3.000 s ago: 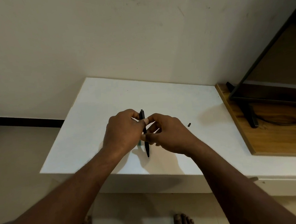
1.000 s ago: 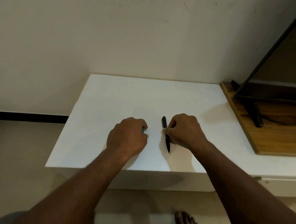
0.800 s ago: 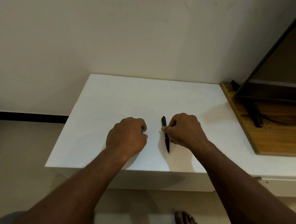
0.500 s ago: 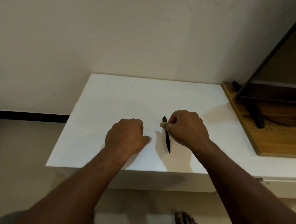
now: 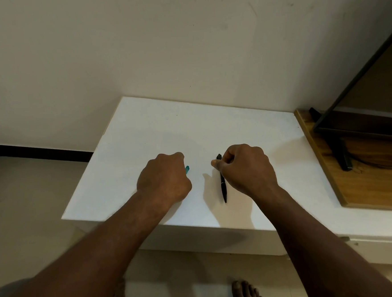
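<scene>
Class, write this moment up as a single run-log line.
right hand: pinches black pen near its top | left hand: curled round teal piece | surface: white table | hands: apart

The left grip [image 5: 163, 178] hides most of a teal piece [image 5: 187, 169], perhaps a cap.

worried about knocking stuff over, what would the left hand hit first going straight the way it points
The way looks free: beyond the left hand, which grips a small teal piece, there is only bare white table, then the wall. The pen in the right hand seems off that line.
</scene>
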Tool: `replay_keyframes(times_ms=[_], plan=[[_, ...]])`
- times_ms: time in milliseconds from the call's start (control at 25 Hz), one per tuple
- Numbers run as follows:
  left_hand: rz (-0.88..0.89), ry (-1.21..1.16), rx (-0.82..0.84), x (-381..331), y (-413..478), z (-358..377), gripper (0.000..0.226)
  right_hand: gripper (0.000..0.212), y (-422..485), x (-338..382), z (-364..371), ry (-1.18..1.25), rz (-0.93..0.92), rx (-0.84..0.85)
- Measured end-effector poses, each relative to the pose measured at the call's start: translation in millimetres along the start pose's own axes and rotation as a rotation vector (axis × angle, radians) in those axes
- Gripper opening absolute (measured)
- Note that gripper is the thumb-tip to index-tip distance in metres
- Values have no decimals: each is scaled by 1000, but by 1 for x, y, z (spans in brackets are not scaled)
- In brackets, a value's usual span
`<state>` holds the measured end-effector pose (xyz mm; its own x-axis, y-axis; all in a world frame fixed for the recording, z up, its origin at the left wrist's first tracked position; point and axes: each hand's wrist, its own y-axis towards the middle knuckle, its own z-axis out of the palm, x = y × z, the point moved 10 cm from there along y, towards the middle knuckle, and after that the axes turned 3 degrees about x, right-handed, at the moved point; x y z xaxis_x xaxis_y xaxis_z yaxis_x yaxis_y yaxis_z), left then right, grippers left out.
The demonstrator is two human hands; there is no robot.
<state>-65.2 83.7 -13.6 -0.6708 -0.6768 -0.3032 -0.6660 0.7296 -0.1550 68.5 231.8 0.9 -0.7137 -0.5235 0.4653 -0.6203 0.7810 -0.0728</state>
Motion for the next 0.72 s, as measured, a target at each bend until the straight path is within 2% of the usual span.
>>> replay_keyframes(times_ms=[120,320,440,720], plan=[[6,-87,-1,-1,2,0,25,29,0,5,1,28,-26,12],[134,-468,-5,-23,3,-1,22,21,0,9,1,264,-3,62],[155,-557,-19,-27,2,-4,22,13,-2,11,-1,497,15,112],[142,-740,-1,-27,-1,-9,13,9,-4,15,0,731,36,178]])
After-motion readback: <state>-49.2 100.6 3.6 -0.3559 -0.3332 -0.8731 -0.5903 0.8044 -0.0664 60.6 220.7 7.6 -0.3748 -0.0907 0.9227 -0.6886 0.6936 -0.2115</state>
